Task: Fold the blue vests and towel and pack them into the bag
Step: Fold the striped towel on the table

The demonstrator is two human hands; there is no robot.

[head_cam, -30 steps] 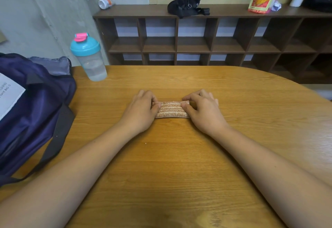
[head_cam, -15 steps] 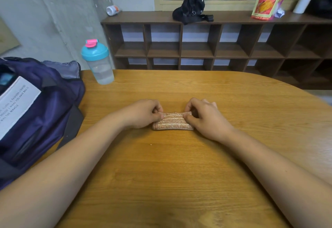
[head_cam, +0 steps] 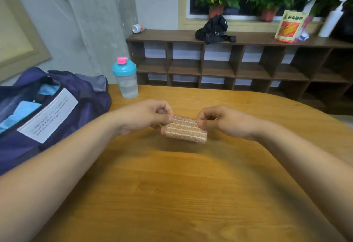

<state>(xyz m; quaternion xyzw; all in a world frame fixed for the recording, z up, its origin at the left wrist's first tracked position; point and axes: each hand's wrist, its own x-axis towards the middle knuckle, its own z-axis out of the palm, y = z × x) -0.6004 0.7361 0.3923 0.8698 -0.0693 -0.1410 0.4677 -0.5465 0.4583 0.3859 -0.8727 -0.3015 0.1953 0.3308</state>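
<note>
A small folded towel (head_cam: 185, 130), pinkish-brown with pale stripes, hangs a little above the wooden table (head_cam: 172, 194). My left hand (head_cam: 147, 115) pinches its upper left corner and my right hand (head_cam: 227, 122) pinches its upper right corner. The dark blue bag (head_cam: 47, 112) lies open at the left edge of the table, with a white text label on its side. Light blue fabric (head_cam: 21, 112) shows inside the bag's opening.
A shaker bottle (head_cam: 126, 77) with a teal lid and pink cap stands at the table's far left edge beside the bag. Behind the table runs a low brown cubby shelf (head_cam: 238, 66) carrying a black pouch, a snack packet and a white pump bottle.
Both hands have lifted the folded towel off the table; it now hangs from my fingertips. The camera tilted up, showing more of the bag's opening.
</note>
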